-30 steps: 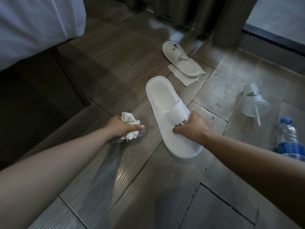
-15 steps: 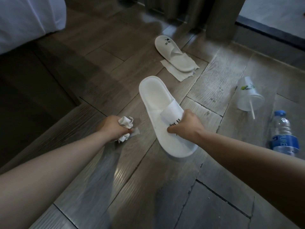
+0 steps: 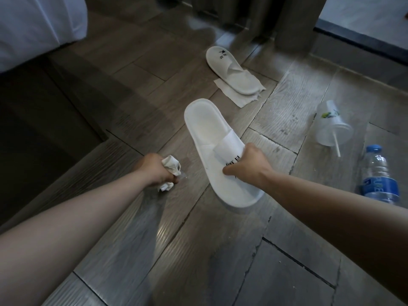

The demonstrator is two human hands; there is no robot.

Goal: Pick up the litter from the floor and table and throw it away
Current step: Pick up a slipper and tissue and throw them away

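My left hand (image 3: 154,171) grips a crumpled white tissue (image 3: 171,165) just above the wooden floor. My right hand (image 3: 249,165) grips the strap of a white slipper (image 3: 205,127), which is tilted with its heel end pointing away from me. A second white slipper (image 3: 227,69) lies farther off on top of a flat white napkin (image 3: 234,94). A clear plastic cup (image 3: 331,127) with a straw lies on its side at the right. Beside it lies a plastic water bottle (image 3: 377,173) with a blue cap and label.
A bed with a white sheet (image 3: 33,25) and dark base (image 3: 39,120) fills the left side. Grey curtains (image 3: 254,12) hang at the back. A raised dark threshold (image 3: 362,40) runs along the back right.
My left hand has closed tighter on the tissue and drawn it slightly back. My right hand keeps its hold on the slipper, which sits slightly higher and more tilted.
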